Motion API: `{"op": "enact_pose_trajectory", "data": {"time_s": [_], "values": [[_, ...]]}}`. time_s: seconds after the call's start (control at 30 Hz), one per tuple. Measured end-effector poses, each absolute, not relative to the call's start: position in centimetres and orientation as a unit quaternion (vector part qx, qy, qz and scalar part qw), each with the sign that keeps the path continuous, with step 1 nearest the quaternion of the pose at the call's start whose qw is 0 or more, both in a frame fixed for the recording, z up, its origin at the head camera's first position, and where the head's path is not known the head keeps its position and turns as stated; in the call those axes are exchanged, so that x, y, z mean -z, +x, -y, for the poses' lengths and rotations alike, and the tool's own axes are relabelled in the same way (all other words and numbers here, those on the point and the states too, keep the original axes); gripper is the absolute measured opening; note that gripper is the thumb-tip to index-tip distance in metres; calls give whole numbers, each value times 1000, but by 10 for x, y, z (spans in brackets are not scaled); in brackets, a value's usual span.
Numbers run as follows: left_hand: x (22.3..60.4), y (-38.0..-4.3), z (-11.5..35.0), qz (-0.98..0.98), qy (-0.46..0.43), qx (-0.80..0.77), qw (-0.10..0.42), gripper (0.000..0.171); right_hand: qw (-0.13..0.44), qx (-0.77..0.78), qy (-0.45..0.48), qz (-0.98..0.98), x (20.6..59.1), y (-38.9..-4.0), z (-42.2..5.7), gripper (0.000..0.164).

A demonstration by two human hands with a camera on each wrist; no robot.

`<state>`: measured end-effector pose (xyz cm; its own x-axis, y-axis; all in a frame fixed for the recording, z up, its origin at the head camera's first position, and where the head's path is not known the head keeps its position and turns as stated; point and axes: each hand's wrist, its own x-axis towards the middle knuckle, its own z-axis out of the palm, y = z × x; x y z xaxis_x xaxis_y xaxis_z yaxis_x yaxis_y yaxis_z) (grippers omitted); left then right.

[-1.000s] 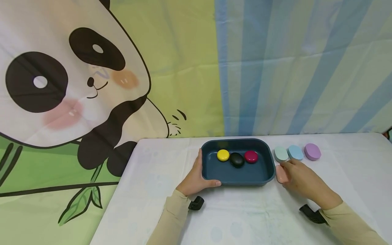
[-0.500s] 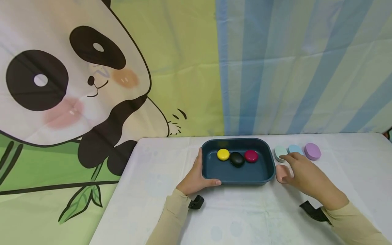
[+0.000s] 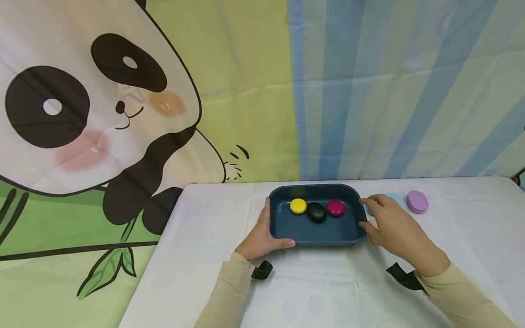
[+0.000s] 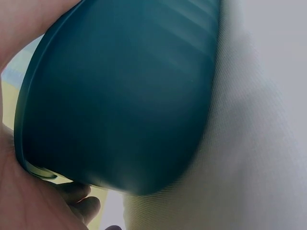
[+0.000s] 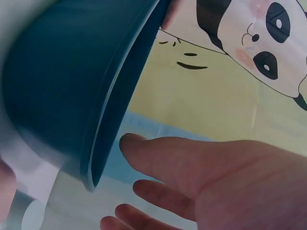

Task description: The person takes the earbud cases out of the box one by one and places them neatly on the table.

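Observation:
A dark blue rectangular tray (image 3: 318, 238) stands on the white-covered table, holding a yellow disc (image 3: 298, 206), a black disc (image 3: 316, 212) and a red disc (image 3: 336, 208) in a row. My left hand (image 3: 259, 240) grips the tray's left end, thumb along the front side and fingers round the left; the left wrist view shows the tray wall (image 4: 120, 96) inside that grasp. At the right end, my right hand (image 3: 398, 230) hovers with thumb and fingers spread. In the right wrist view its thumb (image 5: 158, 151) is just apart from the tray rim.
Right of the tray, my right hand partly covers a pink block (image 3: 373, 223), a pale green disc (image 3: 370, 211) and a light blue disc (image 3: 396, 198). A purple disc (image 3: 417, 202) lies further right. A panda-printed cloth (image 3: 246, 91) hangs behind the table.
My right hand has let go of the pink block beside the tray, then moved left to the tray's right rim. My left hand keeps its place on the tray.

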<state>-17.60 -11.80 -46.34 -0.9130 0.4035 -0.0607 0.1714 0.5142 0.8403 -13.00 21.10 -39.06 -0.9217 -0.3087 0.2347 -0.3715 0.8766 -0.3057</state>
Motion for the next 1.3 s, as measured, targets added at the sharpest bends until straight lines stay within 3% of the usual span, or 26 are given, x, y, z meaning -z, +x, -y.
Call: {"op": "enact_pose_trajectory", "data": {"time_s": [0.9, 1.3], "values": [[469, -179, 119, -863, 169, -462, 116, 126, 81, -217, 183, 956, 412, -166, -155, 55], [464, -176, 117, -864, 153, -463, 126, 125, 35, -204, 187, 960, 426, -180, -142, 63]]}}
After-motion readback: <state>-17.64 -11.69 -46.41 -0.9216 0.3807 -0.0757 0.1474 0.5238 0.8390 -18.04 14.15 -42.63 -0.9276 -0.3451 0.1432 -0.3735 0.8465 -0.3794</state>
